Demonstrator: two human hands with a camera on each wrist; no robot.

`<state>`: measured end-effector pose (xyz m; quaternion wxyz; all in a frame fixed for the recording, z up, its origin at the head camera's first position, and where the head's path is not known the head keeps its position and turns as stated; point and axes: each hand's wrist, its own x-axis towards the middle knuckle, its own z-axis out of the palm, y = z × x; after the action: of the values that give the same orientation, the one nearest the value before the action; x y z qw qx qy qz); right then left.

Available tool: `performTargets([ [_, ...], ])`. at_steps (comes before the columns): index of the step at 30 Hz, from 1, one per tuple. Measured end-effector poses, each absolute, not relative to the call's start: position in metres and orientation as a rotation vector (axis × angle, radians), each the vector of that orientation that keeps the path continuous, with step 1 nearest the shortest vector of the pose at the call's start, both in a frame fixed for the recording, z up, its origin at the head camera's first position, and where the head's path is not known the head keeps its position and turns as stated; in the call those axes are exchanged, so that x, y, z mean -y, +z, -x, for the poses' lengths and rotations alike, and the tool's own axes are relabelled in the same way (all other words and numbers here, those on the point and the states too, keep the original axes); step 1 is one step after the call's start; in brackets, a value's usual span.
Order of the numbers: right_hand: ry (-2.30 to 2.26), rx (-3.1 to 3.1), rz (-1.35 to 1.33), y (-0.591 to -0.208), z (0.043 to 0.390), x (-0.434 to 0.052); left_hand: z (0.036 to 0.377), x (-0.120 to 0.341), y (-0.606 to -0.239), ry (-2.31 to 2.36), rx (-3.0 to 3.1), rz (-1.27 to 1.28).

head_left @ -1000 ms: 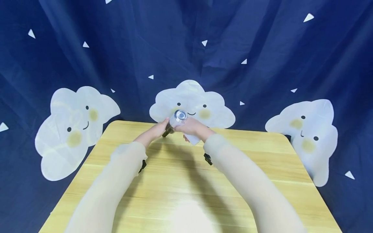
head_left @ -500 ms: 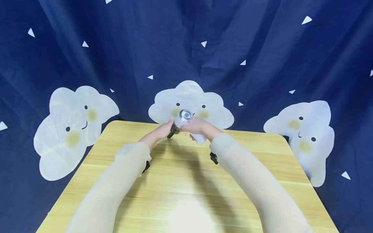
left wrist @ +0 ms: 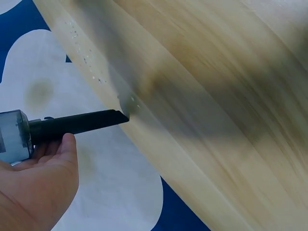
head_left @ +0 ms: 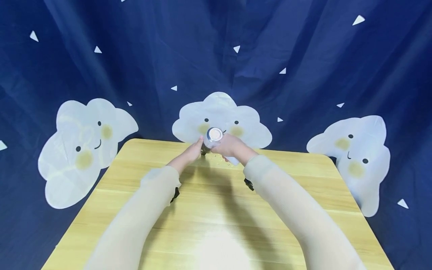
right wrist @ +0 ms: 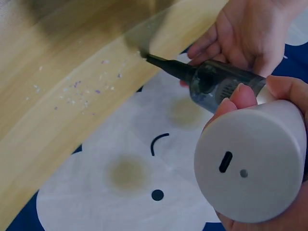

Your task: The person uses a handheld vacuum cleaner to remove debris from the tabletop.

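White handheld vac, black nozzle, prob. crumbs.

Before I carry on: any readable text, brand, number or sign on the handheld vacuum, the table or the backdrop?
None: no words, brand names or numbers can be read in any view.
Handheld vacuum: its white end shows only an unlabelled slot and a small hole.
Black nozzle: no marking.
Wooden table: bare of lettering.
Blue backdrop: only cloud faces and white triangles, no lettering.
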<state>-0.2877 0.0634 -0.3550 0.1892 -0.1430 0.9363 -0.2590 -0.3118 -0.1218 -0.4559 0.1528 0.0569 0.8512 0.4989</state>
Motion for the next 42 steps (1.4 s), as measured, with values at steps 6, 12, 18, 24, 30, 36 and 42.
performTargets([
  [6,-0.726,-2.612,0.36,-0.347,0.286,-0.065,0.311,0.116,-0.455,1.451,-2.401,-0.162],
  [12,-0.775,-2.569,0.343,-0.344,0.287,-0.069,0.309,0.115,-0.449,1.415,-2.385,-0.158],
  [18,-0.869,-2.524,0.293,-0.344,0.285,-0.075,0.305,0.117,-0.442,1.325,-2.427,-0.237],
  [24,-1.019,-2.417,0.256,-0.347,0.282,-0.079,0.301,0.12,-0.438,1.211,-2.486,-0.239],
  [30,-1.052,-2.387,0.249,-0.349,0.279,-0.079,0.297,0.123,-0.435,1.163,-2.524,-0.234],
  [36,-1.02,-2.407,0.263,-0.35,0.279,-0.076,0.291,0.127,-0.433,1.168,-2.538,-0.231],
  [42,-0.922,-2.451,0.344,-0.348,0.278,-0.077,0.29,0.125,-0.44,1.202,-2.547,-0.239],
])
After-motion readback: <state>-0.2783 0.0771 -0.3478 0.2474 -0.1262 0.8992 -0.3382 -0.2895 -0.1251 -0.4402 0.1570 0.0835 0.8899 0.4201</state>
